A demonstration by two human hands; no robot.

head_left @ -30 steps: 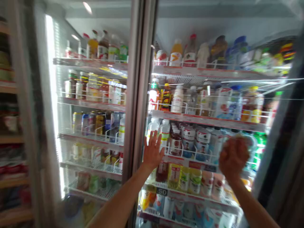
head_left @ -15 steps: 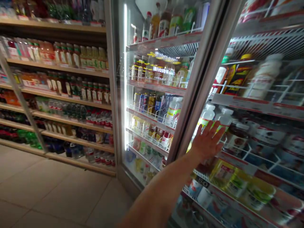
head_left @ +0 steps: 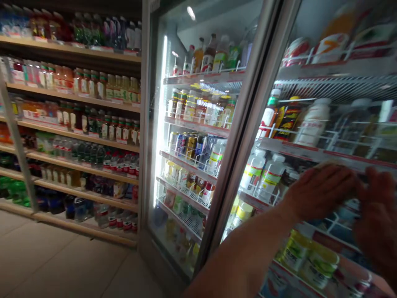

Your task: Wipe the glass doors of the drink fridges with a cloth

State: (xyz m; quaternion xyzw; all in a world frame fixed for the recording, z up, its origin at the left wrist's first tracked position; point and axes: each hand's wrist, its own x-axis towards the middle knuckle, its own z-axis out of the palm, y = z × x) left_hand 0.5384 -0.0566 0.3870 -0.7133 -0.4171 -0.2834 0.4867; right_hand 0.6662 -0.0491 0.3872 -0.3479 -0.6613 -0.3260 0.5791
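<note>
My left hand reaches in from below, in front of the right-hand section of a drinks fridge. Its fingers are stretched out to the right and lie side by side, with nothing visible in them. My right hand is at the right edge, dark and blurred, fingers pointing up and apparently extended. The fingertips of the left hand meet or overlap the right hand in view; whether they touch I cannot tell. Clear bottles with green-yellow labels stand just left of my left hand. Below it are yellow-green drink containers.
A white bottle and a black-and-yellow one stand on the shelf above my hands. The left fridge section holds bottles and cans behind glass. Farther left, wooden shelves carry rows of bottles above a tiled floor.
My left hand has moved right, away from the clear bottles, its spread fingers now together. My right hand has come into view at the right. The camera view has shifted, showing more upper shelving.
</note>
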